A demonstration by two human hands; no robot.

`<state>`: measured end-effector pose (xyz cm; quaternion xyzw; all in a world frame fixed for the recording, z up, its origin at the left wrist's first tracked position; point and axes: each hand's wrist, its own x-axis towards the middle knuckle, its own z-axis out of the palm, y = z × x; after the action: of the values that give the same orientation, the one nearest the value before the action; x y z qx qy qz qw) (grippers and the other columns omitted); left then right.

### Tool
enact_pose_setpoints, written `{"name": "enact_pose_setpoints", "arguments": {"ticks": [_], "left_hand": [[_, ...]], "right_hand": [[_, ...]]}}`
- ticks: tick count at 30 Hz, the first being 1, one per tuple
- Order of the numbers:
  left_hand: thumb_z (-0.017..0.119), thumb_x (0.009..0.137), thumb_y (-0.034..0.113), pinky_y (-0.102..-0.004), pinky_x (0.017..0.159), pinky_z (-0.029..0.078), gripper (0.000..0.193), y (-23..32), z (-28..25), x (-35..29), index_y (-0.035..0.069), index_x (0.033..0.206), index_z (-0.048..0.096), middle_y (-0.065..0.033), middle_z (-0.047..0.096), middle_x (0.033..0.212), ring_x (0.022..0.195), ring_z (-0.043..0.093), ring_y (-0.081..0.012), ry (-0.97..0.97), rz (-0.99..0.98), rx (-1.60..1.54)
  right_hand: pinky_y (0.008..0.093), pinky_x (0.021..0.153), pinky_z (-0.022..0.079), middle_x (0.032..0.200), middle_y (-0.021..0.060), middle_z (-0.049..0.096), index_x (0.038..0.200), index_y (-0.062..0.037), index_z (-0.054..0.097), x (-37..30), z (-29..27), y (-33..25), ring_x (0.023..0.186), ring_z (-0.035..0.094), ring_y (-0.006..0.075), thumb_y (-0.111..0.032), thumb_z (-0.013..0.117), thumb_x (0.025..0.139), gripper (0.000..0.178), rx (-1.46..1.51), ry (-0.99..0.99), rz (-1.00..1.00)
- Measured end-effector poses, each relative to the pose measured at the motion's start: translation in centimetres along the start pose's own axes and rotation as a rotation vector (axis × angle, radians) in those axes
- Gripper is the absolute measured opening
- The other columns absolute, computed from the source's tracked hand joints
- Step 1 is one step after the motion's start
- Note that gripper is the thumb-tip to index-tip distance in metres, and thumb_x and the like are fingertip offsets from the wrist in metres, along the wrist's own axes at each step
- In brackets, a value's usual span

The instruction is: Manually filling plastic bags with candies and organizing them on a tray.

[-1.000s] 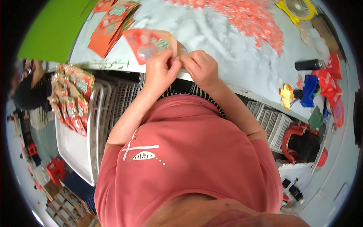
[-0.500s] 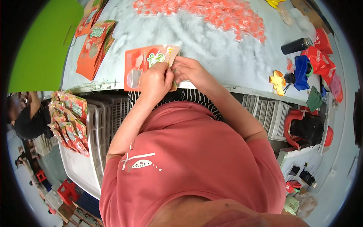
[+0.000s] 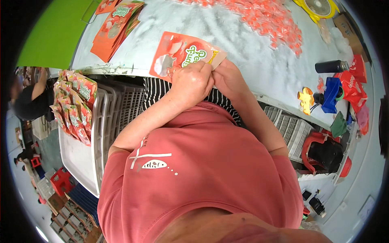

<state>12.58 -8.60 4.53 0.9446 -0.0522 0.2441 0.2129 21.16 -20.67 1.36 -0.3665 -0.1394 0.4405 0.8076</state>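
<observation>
A flat red-and-white printed pouch [image 3: 172, 50] is held between my two hands at the table's near edge, its upper end pointing right. My left hand [image 3: 192, 83] is closed on the pouch near that end, knuckles up. The fingers of my right hand [image 3: 229, 77] pinch the pouch's pale end corner; the fingertips are partly hidden. Beyond lies a wide spread of small pink-red wrapped pieces [image 3: 267, 24] on the white table [image 3: 194, 20]. To the left of the held pouch, a stack of similar flat pouches [image 3: 117, 26] rests on the table.
At left, filled pouches [image 3: 75, 105] stand in a white crate [image 3: 77, 158] atop other crates. On the table's right are a black bottle [image 3: 331, 67], a blue holder [image 3: 332, 95], a yellow object [image 3: 306, 100], red bags [image 3: 352, 87] and a yellow fan [image 3: 318, 7]. Another person [image 3: 32, 97] is at far left.
The pouch has moved right and tilted, its right end now lower. My right hand, previously with loosely spread fingers beside the pouch, has closed on its end. The whole view has shifted.
</observation>
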Motion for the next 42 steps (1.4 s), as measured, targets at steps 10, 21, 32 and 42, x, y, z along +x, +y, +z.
{"name": "enact_pose_setpoints", "arguments": {"ticks": [10, 21, 32, 42], "left_hand": [[0.066, 0.079, 0.009, -0.0409, 0.052, 0.05, 0.012, 0.4, -0.1, -1.0, 0.005, 0.077, 0.054, -0.0098, 0.056, 0.072, 0.065, 0.063, -0.029, -0.008, 0.064, -0.081], [0.065, 0.078, 0.009, -0.0409, 0.051, 0.05, 0.012, 1.3, -0.2, -1.4, 0.005, 0.078, 0.054, -0.0099, 0.055, 0.071, 0.064, 0.062, -0.0286, -0.049, 0.066, -0.114], [0.064, 0.081, 0.007, -0.0399, 0.056, 0.05, 0.01, 1.3, -0.1, -1.5, 0.004, 0.081, 0.054, -0.0104, 0.054, 0.075, 0.067, 0.06, -0.0299, -0.075, 0.088, -0.186], [0.079, 0.072, 0.027, -0.0457, 0.09, 0.047, 0.049, 0.0, -2.3, 0.7, 0.008, 0.113, 0.062, -0.0119, 0.057, 0.117, 0.112, 0.055, -0.0354, -0.123, 0.306, -0.094]], "right_hand": [[0.0311, 0.093, 0.051, 0.122, 0.0029, 0.061, 0.129, -0.0033, 0.053, 0.9, -2.0, 2.2, 0.109, 0.059, 0.0124, -0.013, 0.053, 0.1, 0.031, -0.289, -0.076, -0.015], [0.0296, 0.086, 0.054, 0.116, 0.0025, 0.063, 0.124, -0.0057, 0.057, 2.0, -1.3, 2.7, 0.1, 0.062, 0.0145, -0.017, 0.055, 0.098, 0.028, 0.081, -0.066, 0.021], [0.036, 0.089, 0.053, 0.115, 0.0036, 0.063, 0.128, -0.009, 0.054, 1.0, -2.8, 3.9, 0.105, 0.061, 0.0178, -0.018, 0.054, 0.098, 0.031, 0.082, 0.041, 0.0], [0.0366, 0.087, 0.052, 0.111, 0.0068, 0.065, 0.125, -0.0079, 0.057, -1.0, -2.0, 3.7, 0.102, 0.063, 0.0217, -0.027, 0.065, 0.091, 0.039, -0.633, -0.234, -0.374]]}}
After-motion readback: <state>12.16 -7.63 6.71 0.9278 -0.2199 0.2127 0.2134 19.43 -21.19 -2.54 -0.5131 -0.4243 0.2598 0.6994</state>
